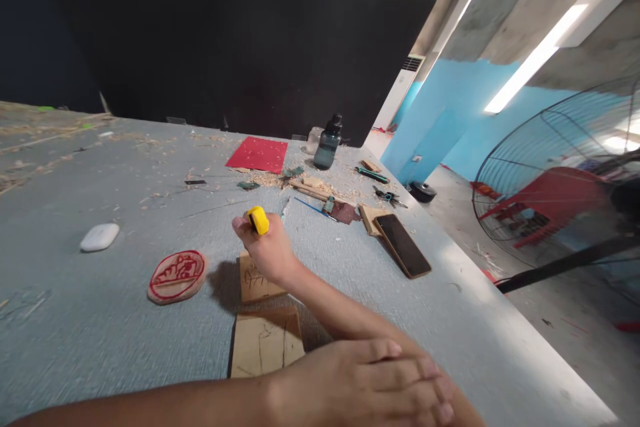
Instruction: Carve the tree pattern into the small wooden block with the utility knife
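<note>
My right hand (pixel 270 248) is closed round a tool with a yellow and black end (pixel 259 221); its other end is hidden in the fist. Below that hand lies a small wooden block (pixel 255 283) with dark lines drawn on it. Nearer to me is a second wooden block (pixel 265 340), also marked with lines and partly covered by my left arm. My left hand (pixel 363 380) rests across my right forearm, fingers stretched out, holding nothing. To the left of the blocks sits a round wooden piece (pixel 177 276) with a red carved design.
A white case (pixel 100 237) lies left. On the right are a phone (pixel 404 245) partly on a wood piece, keys (pixel 390 197) and a green cutter (pixel 372 175). Farther back stand a dark bottle (pixel 327 145) and a red sheet (pixel 259 154) among shavings. A fan (pixel 560 173) stands beyond the table.
</note>
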`<state>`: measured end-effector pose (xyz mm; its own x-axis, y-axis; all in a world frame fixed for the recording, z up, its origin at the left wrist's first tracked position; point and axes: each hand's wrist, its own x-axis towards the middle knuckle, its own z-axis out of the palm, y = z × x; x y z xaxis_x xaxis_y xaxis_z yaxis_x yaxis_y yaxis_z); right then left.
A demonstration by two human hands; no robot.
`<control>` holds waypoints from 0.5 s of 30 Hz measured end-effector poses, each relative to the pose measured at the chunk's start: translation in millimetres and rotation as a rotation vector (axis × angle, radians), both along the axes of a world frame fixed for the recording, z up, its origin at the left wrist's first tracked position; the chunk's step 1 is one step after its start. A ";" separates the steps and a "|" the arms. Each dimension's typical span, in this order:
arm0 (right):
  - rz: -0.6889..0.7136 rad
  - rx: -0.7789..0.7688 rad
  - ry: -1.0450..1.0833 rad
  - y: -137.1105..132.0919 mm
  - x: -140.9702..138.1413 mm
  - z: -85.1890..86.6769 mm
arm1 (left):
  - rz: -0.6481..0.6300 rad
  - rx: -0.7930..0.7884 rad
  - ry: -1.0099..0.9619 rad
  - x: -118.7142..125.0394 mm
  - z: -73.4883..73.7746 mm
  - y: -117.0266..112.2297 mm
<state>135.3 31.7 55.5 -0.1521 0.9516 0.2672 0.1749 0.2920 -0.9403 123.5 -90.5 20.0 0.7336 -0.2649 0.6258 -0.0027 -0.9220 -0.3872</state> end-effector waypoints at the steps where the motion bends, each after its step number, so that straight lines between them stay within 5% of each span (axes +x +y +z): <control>1: 0.002 -0.002 0.002 0.7 0.3 -0.4 | 0.024 -0.007 0.023 0.3 -1.4 1.0; 4: 0.008 -0.023 0.029 3.2 1.7 -2.1 | 0.072 -0.024 0.121 -2.9 2.4 5.0; 11: -0.003 -0.070 0.072 8.6 4.5 -6.3 | 0.154 -0.159 0.308 -16.9 36.4 16.1; 15: -0.019 -0.071 0.074 7.8 4.4 -6.5 | 0.160 -0.173 0.287 -15.5 34.5 13.0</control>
